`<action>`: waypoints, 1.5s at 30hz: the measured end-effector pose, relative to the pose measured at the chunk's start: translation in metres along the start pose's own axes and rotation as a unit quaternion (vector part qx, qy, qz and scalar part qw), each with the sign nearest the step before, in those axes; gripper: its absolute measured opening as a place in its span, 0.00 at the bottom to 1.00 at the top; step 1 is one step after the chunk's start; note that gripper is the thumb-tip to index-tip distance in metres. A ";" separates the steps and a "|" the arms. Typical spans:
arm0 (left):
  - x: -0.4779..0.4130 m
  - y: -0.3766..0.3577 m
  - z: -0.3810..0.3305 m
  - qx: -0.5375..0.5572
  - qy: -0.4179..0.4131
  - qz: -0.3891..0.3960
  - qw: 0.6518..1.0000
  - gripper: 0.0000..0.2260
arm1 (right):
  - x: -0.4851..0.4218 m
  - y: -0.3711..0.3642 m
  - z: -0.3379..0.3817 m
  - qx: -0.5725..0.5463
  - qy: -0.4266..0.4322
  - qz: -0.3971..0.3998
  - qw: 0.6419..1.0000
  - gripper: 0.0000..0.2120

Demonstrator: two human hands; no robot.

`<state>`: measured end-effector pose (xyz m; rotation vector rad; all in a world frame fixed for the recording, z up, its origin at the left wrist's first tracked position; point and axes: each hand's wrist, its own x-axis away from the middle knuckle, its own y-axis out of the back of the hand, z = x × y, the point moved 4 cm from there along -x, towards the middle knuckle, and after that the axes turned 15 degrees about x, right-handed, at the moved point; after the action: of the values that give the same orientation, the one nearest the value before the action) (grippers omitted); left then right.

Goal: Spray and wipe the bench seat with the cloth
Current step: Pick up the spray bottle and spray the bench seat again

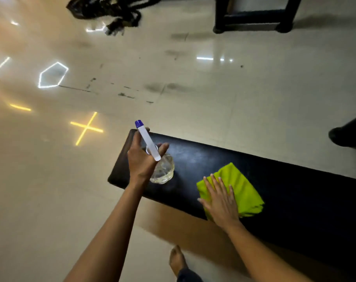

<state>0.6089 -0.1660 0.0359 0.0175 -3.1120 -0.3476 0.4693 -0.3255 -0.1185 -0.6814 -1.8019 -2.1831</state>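
A black padded bench seat (274, 180) runs from the centre to the lower right. Near its left end stands a clear spray bottle (163, 169) with a white head and a blue nozzle tip. My left hand (140, 157) is at the bottle's neck, fingers loosely spread around the white head. A folded lime-green cloth (240, 186) lies flat on the seat to the right of the bottle. My right hand (220, 200) rests palm-down on the cloth's near left part, fingers straight and apart.
Glossy beige tiled floor (193, 88) surrounds the bench, with light reflections on the left. A dark heap of cloth or straps (110, 11) lies at the top left, a dark frame with legs (252, 17) at the top right. A bare foot (177, 259) stands below the bench.
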 end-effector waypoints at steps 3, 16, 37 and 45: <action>-0.053 0.055 0.034 0.004 -0.001 -0.012 1.000 0.25 | -0.058 -0.001 0.069 0.014 0.001 0.002 1.000 0.33; -0.117 0.108 0.091 0.032 -0.007 -0.020 0.999 0.31 | -0.105 -0.022 0.114 0.073 -0.033 0.035 0.996 0.40; -0.041 0.105 0.143 0.106 0.111 -0.178 0.972 0.43 | -0.089 -0.008 0.102 0.072 -0.005 0.000 0.997 0.35; 0.027 -0.004 0.157 0.100 0.213 -0.004 0.972 0.25 | -0.046 0.016 0.029 0.034 -0.073 -0.077 0.994 0.34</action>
<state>0.5806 -0.1356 -0.1182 0.0923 -2.7050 -0.0206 0.5226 -0.3058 -0.1233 -0.7258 -2.0561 -2.2063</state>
